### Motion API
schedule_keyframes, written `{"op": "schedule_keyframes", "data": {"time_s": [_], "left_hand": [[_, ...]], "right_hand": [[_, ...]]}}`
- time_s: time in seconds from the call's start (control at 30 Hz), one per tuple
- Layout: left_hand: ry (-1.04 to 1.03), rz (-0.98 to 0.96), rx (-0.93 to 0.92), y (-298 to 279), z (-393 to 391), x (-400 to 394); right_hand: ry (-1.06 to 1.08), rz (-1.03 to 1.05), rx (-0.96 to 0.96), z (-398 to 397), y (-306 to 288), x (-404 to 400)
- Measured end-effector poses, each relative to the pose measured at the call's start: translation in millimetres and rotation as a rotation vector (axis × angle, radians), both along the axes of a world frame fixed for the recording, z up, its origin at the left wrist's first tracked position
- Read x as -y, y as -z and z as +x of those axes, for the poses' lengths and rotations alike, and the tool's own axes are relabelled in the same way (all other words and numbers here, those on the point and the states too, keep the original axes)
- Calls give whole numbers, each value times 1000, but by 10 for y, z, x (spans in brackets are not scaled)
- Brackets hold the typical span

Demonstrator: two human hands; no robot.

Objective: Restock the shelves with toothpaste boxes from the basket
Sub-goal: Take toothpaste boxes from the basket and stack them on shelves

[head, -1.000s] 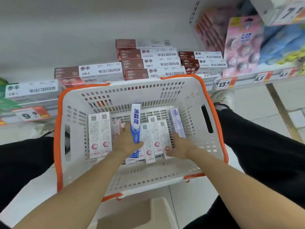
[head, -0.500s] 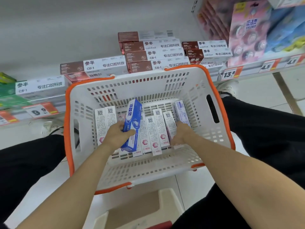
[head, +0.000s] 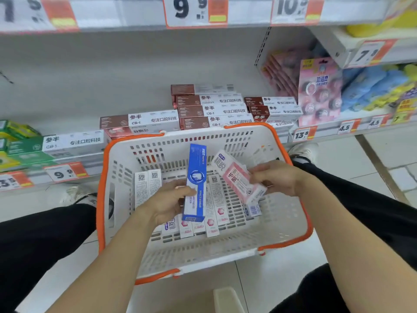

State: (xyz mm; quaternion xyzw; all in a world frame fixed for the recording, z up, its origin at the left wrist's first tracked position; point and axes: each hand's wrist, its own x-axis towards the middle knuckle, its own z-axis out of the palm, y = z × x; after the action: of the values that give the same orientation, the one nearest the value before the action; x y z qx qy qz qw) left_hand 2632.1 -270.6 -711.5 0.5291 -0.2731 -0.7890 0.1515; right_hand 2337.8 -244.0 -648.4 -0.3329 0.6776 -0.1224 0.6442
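A white basket with an orange rim (head: 237, 256) sits on the floor between my knees. Several white toothpaste boxes (head: 147, 188) lie flat on its bottom. My left hand (head: 168, 201) grips a blue toothpaste box (head: 195, 177), held upright above the basket. My right hand (head: 278, 177) grips a pink and white toothpaste box (head: 237, 177), tilted up to the left above the others. Behind the basket, the low shelf (head: 67, 105) carries stacked brown and white toothpaste boxes (head: 212, 109).
Green boxes (head: 20, 141) stand at the shelf's left end, pink packs (head: 319, 91) and blue and yellow goods at the right. Price tags (head: 65, 173) line the shelf edges. My legs in black trousers flank the basket; a beige stool top (head: 228, 299) is below it.
My right hand has lifted a pink and white box out of the basket. My left hand has raised the blue box more upright. My head has tipped up, showing more shelf.
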Motion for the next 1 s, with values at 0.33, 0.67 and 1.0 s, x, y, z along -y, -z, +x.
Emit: {"op": "schedule_keyframes", "data": {"time_s": [0.33,0.67,1.0], "left_hand": [[-149,-159,-186,-686,-268,51],[-120,-294,-123,-1251,-215,-70],[-154,-642,31,-2149,717,20]], "right_hand": [[-51,-98,512,205,-268,30],[-186,-353,403,337,-760,153],[-173,-631,323,1419,-1516,82]]}}
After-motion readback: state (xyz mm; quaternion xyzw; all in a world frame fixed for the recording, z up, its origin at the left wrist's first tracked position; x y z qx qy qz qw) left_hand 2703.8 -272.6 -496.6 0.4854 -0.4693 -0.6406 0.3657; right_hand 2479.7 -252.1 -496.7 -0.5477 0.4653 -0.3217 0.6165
